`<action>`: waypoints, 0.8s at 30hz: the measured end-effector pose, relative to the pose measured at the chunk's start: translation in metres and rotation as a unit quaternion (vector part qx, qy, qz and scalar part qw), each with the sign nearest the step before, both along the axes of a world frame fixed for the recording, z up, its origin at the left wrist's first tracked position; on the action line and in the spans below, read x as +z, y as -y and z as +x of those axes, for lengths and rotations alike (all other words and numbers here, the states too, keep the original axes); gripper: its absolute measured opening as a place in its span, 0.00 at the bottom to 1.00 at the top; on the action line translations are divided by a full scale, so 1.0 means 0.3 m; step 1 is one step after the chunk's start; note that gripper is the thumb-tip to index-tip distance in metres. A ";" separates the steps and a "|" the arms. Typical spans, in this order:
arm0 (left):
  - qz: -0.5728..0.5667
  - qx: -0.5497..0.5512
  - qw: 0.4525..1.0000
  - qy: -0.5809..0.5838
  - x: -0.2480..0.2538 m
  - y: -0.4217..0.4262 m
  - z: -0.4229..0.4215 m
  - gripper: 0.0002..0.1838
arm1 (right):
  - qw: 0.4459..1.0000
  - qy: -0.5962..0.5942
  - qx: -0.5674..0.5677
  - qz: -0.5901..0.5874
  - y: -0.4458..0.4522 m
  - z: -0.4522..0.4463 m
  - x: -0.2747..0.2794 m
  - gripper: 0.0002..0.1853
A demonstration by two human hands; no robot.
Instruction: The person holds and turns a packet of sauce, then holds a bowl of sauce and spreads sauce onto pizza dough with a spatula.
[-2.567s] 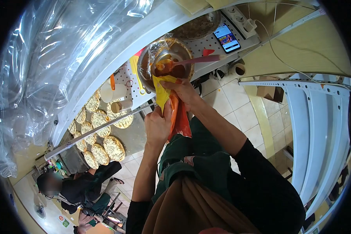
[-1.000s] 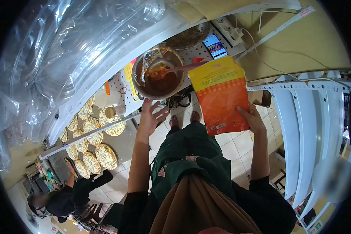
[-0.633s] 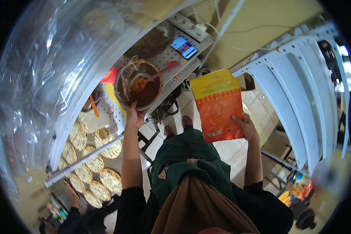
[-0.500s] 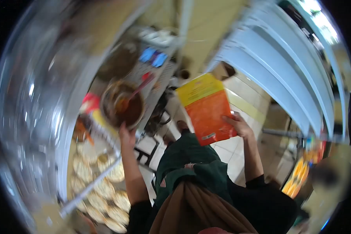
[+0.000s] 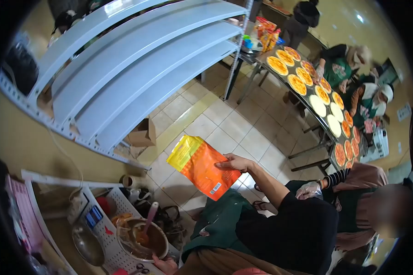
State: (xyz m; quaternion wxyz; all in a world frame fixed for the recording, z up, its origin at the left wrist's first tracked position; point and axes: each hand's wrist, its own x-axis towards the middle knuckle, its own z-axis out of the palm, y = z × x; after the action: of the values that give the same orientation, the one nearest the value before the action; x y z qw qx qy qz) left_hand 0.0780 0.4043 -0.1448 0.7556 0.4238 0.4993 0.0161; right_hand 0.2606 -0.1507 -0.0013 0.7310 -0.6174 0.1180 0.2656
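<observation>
My right hand (image 5: 234, 164) grips a yellow and orange pouch (image 5: 201, 168) by its edge, thumb on the face with the barcode. The pouch hangs over the tiled floor. At the bottom, my left hand (image 5: 165, 265) touches the near rim of a metal bowl (image 5: 159, 243); its fingers are partly hidden by the bowl. Red-brown sauce (image 5: 144, 237) lies in the bowl, with a pink-handled spatula (image 5: 150, 215) standing in it and plastic film at its rim. The bowl sits on a perforated white shelf (image 5: 117, 256).
A light blue shelving rack (image 5: 160, 50) fills the upper left. A cardboard box (image 5: 143, 134) stands on the floor. At the right, a long table (image 5: 305, 107) bears several topped and plain dough rounds, with people behind it. A gloved person's hand (image 5: 309, 190) is near my right arm.
The view has swung right, towards the rack and the table of dough rounds. My right hand has carried the pouch away from the bowl. My left hand let go of the pouch and reached the bowl.
</observation>
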 end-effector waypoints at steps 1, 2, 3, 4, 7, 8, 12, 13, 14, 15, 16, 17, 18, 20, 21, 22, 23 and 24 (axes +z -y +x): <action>0.002 -0.025 1.000 -0.009 0.001 0.019 0.052 0.25 | 1.000 0.000 -0.029 0.005 0.043 -0.015 -0.013 0.16; 0.004 -0.050 0.999 -0.016 0.005 0.070 0.104 0.25 | 0.998 -0.012 -0.061 0.004 0.110 -0.035 -0.018 0.16; 0.006 -0.075 0.997 -0.022 0.010 0.138 0.167 0.25 | 0.996 -0.007 -0.085 0.009 0.170 -0.047 -0.020 0.16; 0.007 -0.086 0.996 0.032 0.068 0.256 0.238 0.25 | 0.994 -0.001 -0.109 0.012 0.228 -0.055 -0.024 0.16; -0.089 -0.171 0.977 0.088 0.176 0.489 0.461 0.25 | 0.984 0.018 -0.174 0.015 0.397 -0.058 -0.040 0.18; -0.097 -0.181 0.974 0.100 0.245 0.614 0.520 0.25 | 0.980 0.016 -0.198 0.012 0.461 -0.052 -0.032 0.18; -0.158 -0.256 0.943 0.145 0.439 1.085 0.732 0.26 | 0.959 0.056 -0.277 0.028 0.771 -0.004 -0.022 0.21; -0.177 -0.284 0.930 0.153 0.438 1.138 0.777 0.27 | 0.951 0.069 -0.299 0.045 0.821 0.003 -0.020 0.23; -0.170 -0.294 0.931 0.134 0.435 1.193 0.820 0.27 | 0.944 0.079 -0.313 0.060 0.887 0.008 -0.015 0.22; -0.165 -0.301 0.932 0.116 0.435 1.265 0.868 0.26 | 0.939 0.075 -0.332 0.052 0.957 0.021 -0.047 0.20; -0.165 -0.306 0.932 0.103 0.447 1.351 0.918 0.26 | 0.925 0.071 -0.369 0.059 1.001 0.038 -0.009 0.20; -0.175 -0.334 0.919 0.114 0.467 1.431 0.964 0.26 | 0.909 0.070 -0.406 0.067 1.043 0.061 0.032 0.19; -0.184 -0.362 0.906 0.124 0.496 1.508 1.004 0.26 | 0.896 0.083 -0.434 0.047 1.093 0.088 0.042 0.19; -0.195 -0.401 0.886 0.124 0.511 1.613 1.085 0.25 | 0.866 0.102 -0.490 0.007 1.176 0.123 0.051 0.19; -0.196 -0.427 0.875 0.119 0.520 1.673 1.131 0.25 | 0.852 0.117 -0.510 -0.011 1.226 0.141 0.053 0.19; -0.197 -0.451 0.863 0.115 0.528 1.737 1.180 0.25 | 0.838 0.132 -0.528 -0.029 1.279 0.164 0.057 0.19; -0.197 -0.475 0.850 0.112 0.538 1.809 1.235 0.25 | 0.823 0.148 -0.546 -0.047 1.337 0.200 0.060 0.19; -0.172 -0.506 0.837 0.114 0.556 1.873 1.283 0.25 | 0.807 0.153 -0.565 -0.070 1.371 0.231 0.118 0.18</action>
State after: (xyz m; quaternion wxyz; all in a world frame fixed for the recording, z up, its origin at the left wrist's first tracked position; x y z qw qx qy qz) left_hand 0.4629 -0.1576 0.0220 0.7707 0.4762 0.1198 -0.4061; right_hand 0.3301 -0.5621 0.0340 0.7152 -0.5237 0.3509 -0.3017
